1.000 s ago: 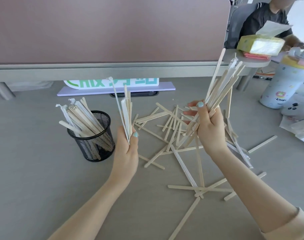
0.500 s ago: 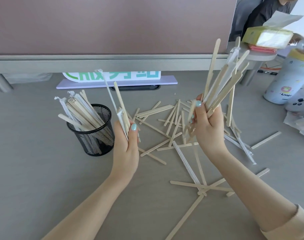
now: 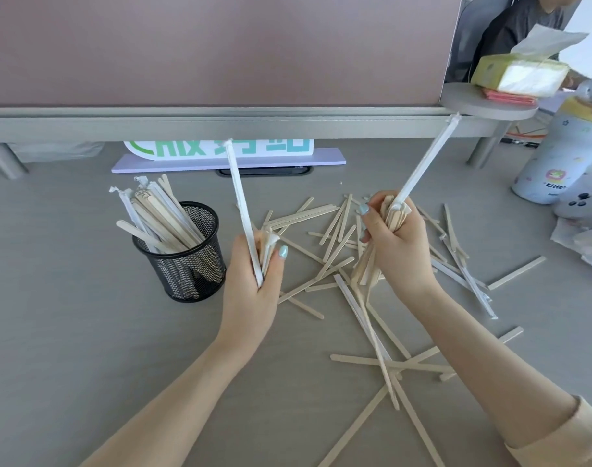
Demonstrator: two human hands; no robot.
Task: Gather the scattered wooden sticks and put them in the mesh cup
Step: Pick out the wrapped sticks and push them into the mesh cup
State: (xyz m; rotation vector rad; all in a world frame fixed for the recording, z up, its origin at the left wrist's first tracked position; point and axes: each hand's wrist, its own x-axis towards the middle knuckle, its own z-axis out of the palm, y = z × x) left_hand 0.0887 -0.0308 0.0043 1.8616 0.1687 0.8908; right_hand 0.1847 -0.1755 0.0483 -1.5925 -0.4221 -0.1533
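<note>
A black mesh cup [image 3: 186, 267] stands on the grey desk at the left, with several wooden and paper-wrapped sticks leaning out of it to the left. My left hand [image 3: 254, 284], just right of the cup, grips a small bundle of sticks [image 3: 242, 210]; one wrapped stick pokes up high. My right hand [image 3: 394, 244] holds a thicker bundle [image 3: 422, 166] upright, lower ends near the desk, one wrapped stick rising to the upper right. Many scattered sticks [image 3: 335, 244] lie on the desk between and right of my hands.
A grey rail under a pink partition [image 3: 220, 119] runs across the back, with a green-lettered sign [image 3: 220, 151] beneath it. At the right are a tissue box [image 3: 520, 74] on a round shelf, a printed tumbler [image 3: 564, 156], a small plush toy [image 3: 581, 210], and a seated person behind.
Both hands dropped toward the desk. The sticks slid down inside each grip, so the bundles now barely stand above the fists, with only one wrapped stick left high in each.
</note>
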